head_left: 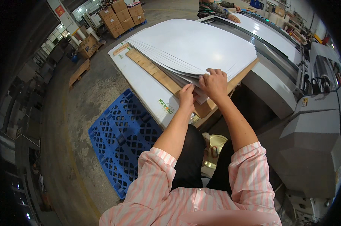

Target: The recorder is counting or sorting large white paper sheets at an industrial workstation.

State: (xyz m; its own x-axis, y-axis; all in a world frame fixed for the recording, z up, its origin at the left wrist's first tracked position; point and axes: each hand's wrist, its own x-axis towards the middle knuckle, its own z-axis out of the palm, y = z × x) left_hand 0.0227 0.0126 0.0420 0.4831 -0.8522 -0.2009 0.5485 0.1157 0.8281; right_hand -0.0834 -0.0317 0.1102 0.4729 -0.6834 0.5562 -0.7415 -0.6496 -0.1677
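A stack of large glossy white sheets (200,41) lies in front of me, its left edges fanned into several layers. My right hand (214,83) is closed on the raised near corner of the upper sheets, fingers on top. Just left of it and lower, my left hand (187,97) is closed at the edge of the sheets beneath, thumb upward; its fingertips are partly hidden. A wooden board (151,71) shows under the stack along its left side. Below that is a white panel (140,84) with green and orange print.
A blue plastic pallet (116,139) lies on the floor to the left. Grey machinery (309,135) stands close on the right. Beyond the stack, a co-worker's hand (234,18) rests by another white sheet. Stacked cardboard boxes (123,16) stand at the far left. Between my legs is a gold-coloured round dish (217,140).
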